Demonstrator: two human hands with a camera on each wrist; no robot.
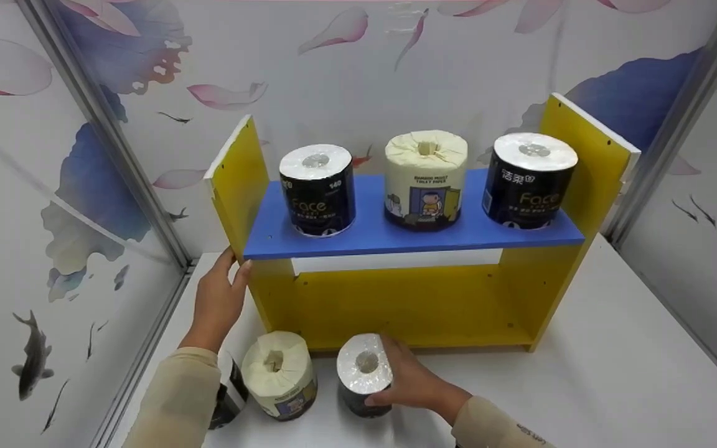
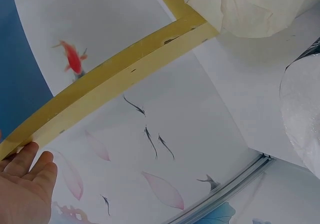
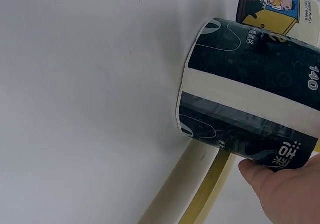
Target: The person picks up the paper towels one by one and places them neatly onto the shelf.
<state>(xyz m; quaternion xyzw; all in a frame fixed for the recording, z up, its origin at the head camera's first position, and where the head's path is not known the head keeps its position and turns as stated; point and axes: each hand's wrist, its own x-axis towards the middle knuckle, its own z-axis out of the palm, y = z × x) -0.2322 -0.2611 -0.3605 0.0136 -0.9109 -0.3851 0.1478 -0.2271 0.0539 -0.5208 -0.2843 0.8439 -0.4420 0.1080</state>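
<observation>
A small shelf unit has yellow side panels [image 1: 240, 180] and a blue upper board [image 1: 368, 239]. My left hand [image 1: 218, 302] holds the front edge of its left side panel, beside the blue board's corner; fingers [image 2: 22, 161] lie along the outer face. My right hand [image 1: 417, 379] grips a black-wrapped toilet roll [image 1: 358, 398] with a white top, in front of the unit's lower level. Left of that roll stands a cream-wrapped toilet roll [image 1: 277, 373]. Another black-wrapped roll [image 1: 228, 398] is partly hidden behind my left sleeve.
On the blue board stand a black roll [image 1: 318, 193] at left, a cream roll [image 1: 427, 180] in the middle and a black roll [image 1: 529, 180] at right. The lower board [image 1: 396, 305] is yellow. Printed wall panels [image 1: 333, 81] enclose the white table [image 1: 632, 373].
</observation>
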